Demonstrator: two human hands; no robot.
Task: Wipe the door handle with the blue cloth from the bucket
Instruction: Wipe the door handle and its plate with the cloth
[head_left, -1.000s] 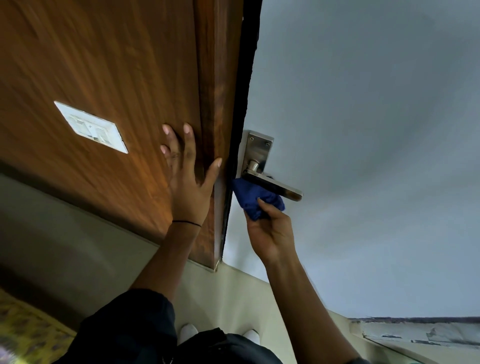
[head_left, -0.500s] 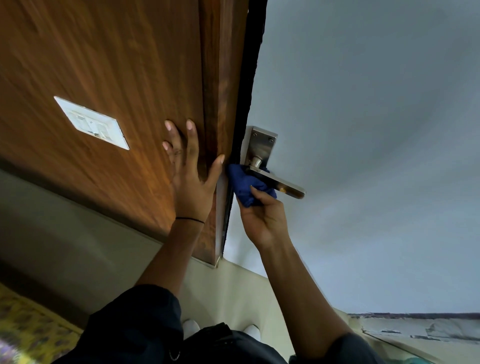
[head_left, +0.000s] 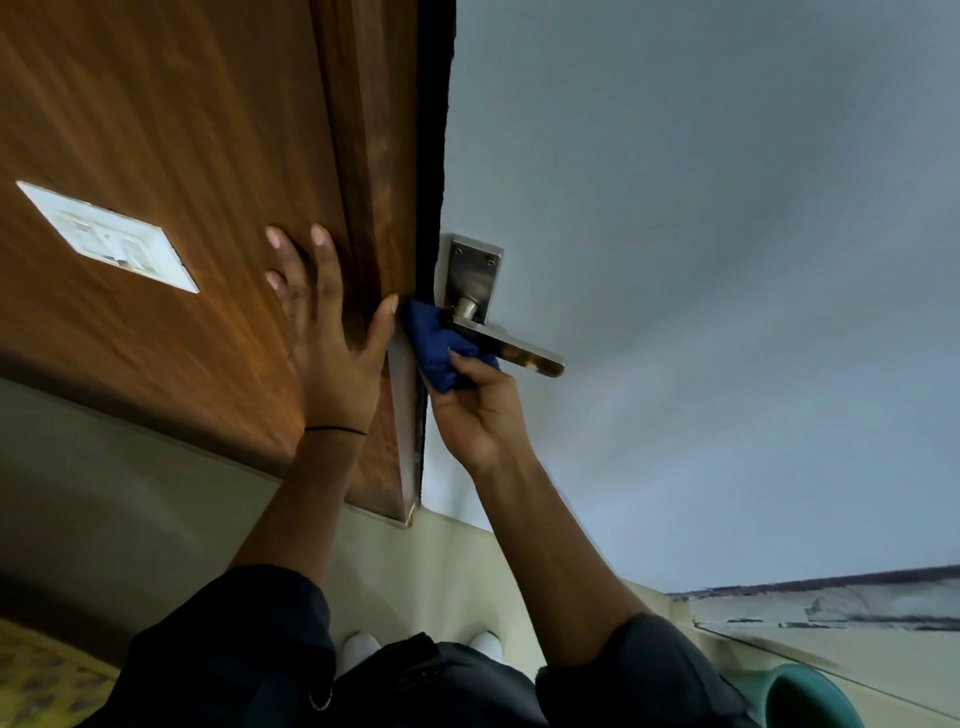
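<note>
A metal lever door handle (head_left: 524, 351) with a rectangular back plate (head_left: 472, 275) sticks out of the pale grey door (head_left: 701, 260). My right hand (head_left: 475, 415) is shut on a bunched blue cloth (head_left: 434, 343), which presses against the underside of the lever near its pivot. My left hand (head_left: 330, 353) lies flat with spread fingers on the brown wooden panel (head_left: 182, 130), its thumb at the door frame's edge beside the cloth. The teal bucket's rim (head_left: 800, 696) shows at the bottom right corner.
A white switch plate (head_left: 106, 236) is set in the wooden panel at the left. My white shoes (head_left: 358, 649) stand on the cream floor below. A worn ledge (head_left: 831, 608) runs along the lower right, and a yellow patterned surface (head_left: 36, 675) lies at the bottom left.
My right hand has slid the blue cloth up and left along the lever toward its pivot. My left hand stays flat on the wood.
</note>
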